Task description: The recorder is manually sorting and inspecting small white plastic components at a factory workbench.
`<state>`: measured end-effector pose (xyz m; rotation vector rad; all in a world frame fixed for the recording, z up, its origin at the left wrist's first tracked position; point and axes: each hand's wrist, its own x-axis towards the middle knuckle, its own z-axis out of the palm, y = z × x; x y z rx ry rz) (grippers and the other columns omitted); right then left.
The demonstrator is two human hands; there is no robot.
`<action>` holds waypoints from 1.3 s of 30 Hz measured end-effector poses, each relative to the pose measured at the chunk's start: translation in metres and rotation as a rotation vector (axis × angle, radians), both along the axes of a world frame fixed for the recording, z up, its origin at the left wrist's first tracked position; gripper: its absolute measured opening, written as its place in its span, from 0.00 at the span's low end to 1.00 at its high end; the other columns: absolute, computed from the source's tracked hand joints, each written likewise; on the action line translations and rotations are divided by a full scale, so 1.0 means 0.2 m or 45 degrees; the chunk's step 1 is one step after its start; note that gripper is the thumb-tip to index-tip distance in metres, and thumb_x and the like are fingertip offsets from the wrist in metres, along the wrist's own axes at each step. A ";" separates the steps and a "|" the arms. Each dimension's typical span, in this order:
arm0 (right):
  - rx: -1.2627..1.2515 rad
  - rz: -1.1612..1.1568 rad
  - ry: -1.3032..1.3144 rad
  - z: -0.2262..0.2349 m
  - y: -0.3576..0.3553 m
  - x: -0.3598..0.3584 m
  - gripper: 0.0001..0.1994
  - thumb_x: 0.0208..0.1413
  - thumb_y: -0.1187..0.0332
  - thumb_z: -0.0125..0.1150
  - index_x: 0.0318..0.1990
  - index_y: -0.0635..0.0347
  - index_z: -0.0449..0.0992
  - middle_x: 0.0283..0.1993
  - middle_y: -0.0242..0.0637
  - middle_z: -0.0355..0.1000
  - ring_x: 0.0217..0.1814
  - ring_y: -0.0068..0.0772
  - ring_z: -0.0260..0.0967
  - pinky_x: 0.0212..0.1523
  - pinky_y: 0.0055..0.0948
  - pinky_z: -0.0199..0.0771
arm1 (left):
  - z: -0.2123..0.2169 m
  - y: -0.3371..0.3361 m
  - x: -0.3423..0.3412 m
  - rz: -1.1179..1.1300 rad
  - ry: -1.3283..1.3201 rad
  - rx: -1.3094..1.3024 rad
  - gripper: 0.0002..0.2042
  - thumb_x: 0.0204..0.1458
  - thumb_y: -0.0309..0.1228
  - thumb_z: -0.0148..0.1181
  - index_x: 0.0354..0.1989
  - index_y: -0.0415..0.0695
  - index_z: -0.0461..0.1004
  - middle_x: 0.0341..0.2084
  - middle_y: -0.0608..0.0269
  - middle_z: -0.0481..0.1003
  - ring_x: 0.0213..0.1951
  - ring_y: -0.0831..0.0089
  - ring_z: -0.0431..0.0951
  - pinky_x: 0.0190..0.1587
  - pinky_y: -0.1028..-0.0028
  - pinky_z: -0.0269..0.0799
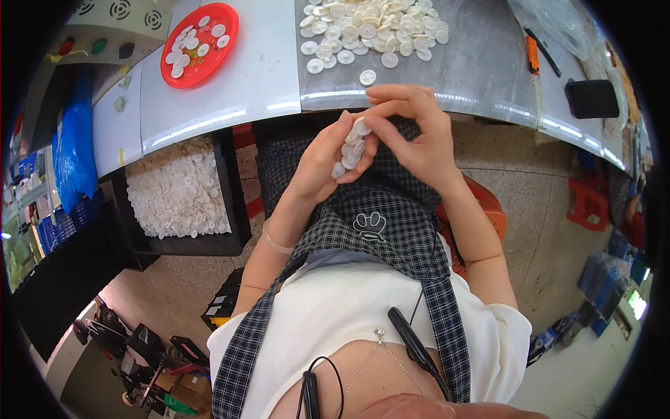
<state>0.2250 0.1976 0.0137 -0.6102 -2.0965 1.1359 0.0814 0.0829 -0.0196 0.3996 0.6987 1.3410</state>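
Red plate, far left: scattered white discs. Black crate, near left, below the table: a mass of white discs. Your left hand, forearm angled inward: curled around a stack of discs, just short of the table's near edge. Your right hand, wrist bent: thumb and fingers at the stack's far end; whether gripping, you cannot tell. Stack: partly hidden by fingers. Disc pile: cut off at the far side.
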 end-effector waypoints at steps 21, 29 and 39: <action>0.085 0.102 0.086 -0.08 0.06 0.02 0.07 0.47 0.77 0.68 0.35 0.56 0.80 0.50 0.33 0.78 0.48 0.32 0.74 0.45 0.28 0.73 | 0.03 0.00 0.04 0.106 0.047 0.023 0.19 0.67 0.44 0.42 0.52 0.39 0.66 0.31 0.64 0.69 0.24 0.85 0.66 0.15 0.87 0.55; 0.186 0.223 0.105 -0.01 0.07 0.03 0.06 0.45 0.76 0.70 0.31 0.55 0.82 0.54 0.33 0.75 0.55 0.30 0.68 0.50 0.30 0.69 | -0.02 -0.01 0.03 0.046 0.158 0.159 0.18 0.64 0.39 0.54 0.55 0.41 0.64 0.28 0.66 0.67 0.25 0.87 0.63 0.17 0.88 0.54; 0.511 -0.065 -0.197 -0.10 0.19 0.03 0.11 0.50 0.76 0.65 0.42 0.56 0.80 0.54 0.33 0.74 0.56 0.36 0.68 0.53 0.32 0.71 | -0.01 -0.02 0.03 0.181 0.360 0.122 0.15 0.61 0.32 0.58 0.53 0.41 0.67 0.23 0.75 0.64 0.19 0.91 0.58 0.18 0.88 0.52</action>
